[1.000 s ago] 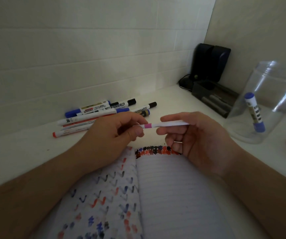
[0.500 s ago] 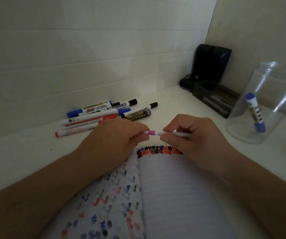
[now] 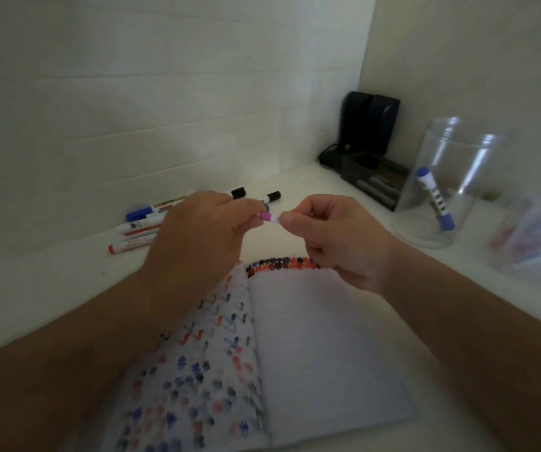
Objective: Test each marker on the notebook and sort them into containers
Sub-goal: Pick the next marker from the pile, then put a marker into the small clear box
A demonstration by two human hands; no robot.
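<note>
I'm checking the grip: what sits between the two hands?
In the head view, a pink marker bridges the left hand and right hand.

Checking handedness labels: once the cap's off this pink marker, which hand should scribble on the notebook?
Likely the right hand. It grips the marker body above the blank right page of the notebook, while the left hand pinches only the pink end.

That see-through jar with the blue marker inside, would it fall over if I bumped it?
Probably, yes. The clear jar looks tall, thin-walled and light, so a bump near its rim could tip it. The blue marker leaning inside adds little weight and may rattle or slide.
</note>
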